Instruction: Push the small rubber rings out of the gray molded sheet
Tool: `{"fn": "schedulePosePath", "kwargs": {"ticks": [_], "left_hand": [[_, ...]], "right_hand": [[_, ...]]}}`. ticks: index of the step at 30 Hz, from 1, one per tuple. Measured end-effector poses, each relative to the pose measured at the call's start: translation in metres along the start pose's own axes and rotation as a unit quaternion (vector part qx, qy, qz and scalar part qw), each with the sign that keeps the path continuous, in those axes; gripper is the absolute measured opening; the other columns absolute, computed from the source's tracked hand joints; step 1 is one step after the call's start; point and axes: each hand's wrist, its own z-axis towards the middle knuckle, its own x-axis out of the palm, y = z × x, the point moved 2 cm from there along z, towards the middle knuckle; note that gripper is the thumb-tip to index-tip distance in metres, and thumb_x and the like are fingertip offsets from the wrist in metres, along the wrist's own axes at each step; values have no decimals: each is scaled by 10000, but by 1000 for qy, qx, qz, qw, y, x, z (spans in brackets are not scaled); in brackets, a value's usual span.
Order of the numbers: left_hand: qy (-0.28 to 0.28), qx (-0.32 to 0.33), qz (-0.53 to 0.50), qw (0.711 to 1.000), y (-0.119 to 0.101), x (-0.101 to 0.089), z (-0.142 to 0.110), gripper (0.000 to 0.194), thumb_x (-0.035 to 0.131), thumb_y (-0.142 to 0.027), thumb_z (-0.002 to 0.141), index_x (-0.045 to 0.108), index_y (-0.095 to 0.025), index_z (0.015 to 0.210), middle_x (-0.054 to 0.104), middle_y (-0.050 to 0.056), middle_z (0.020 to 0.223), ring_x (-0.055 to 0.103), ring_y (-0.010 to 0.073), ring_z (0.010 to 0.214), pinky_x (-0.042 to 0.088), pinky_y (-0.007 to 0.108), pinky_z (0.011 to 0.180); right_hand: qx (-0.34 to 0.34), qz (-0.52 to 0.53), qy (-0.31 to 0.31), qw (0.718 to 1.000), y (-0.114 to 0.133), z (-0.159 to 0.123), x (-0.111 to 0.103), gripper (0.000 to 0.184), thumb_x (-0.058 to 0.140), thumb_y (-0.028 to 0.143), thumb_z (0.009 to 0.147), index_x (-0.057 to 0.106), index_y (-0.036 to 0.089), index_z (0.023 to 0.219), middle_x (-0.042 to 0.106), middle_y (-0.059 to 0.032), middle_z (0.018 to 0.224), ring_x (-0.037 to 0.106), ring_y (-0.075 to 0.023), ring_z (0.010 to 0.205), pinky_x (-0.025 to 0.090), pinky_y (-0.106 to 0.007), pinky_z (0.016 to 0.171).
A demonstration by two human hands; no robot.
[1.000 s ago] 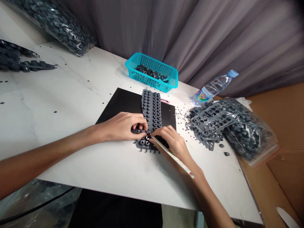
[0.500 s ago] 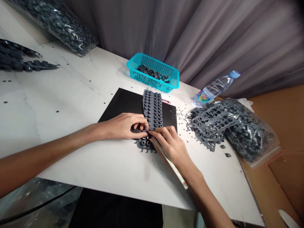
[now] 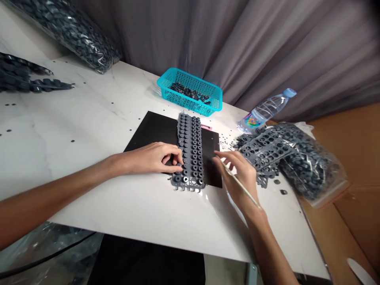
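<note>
A long dark grey moulded sheet [image 3: 190, 148] with rows of round, ring-topped pieces lies lengthwise over a black mat [image 3: 158, 128]. My left hand [image 3: 157, 157] is at its lower left edge, thumb and fingers closed on one of the pieces there; the fingertips partly hide it. To the right of the sheet, above the mat's right edge, my right hand [image 3: 239, 178] pinches a slim, pale stick-like tool [image 3: 242, 186]. Its tip is too small to make out, and it stands apart from the sheet.
Small dark parts lie in a turquoise basket [image 3: 190, 97] behind the mat. A pink cutter [image 3: 206, 127] is beside the sheet. At right are a water bottle [image 3: 265, 111], spent grey frames [image 3: 264, 148] and a clear bag of parts [image 3: 314, 170]. Another full bag [image 3: 80, 37] is back left.
My right hand has moved right, off the sheet, with the pale tool still in it. The sheet's lower right rows now show. My left hand has stayed almost in place.
</note>
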Motion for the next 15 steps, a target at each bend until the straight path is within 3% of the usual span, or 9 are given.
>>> {"fn": "schedulePosePath", "kwargs": {"ticks": [5,8,15], "left_hand": [[7,5,28,1000,-4,-2,-2,227,636,-420,930,719,-231,1024,672,2,898,570,123,722,387,245,635],[0,13,45,999,-6,-2,-3,193,632,-385,933,710,-237,1029,654,-8,890,572,121,731,388,246,654],[-5,25,71,997,-7,0,-3,181,635,-371,931,692,-236,1037,643,-20,878,562,113,713,384,246,664]], "right_hand": [[-111,52,122,985,21,-2,20,128,635,334,987,696,240,1050,730,-46,983,645,-186,873,532,-313,792],[-145,42,136,979,25,-1,26,164,635,387,984,699,240,1019,742,-52,986,649,-193,863,533,-308,771],[-149,19,149,977,28,0,21,186,613,394,998,702,234,1028,741,-51,978,647,-186,858,528,-297,772]]}}
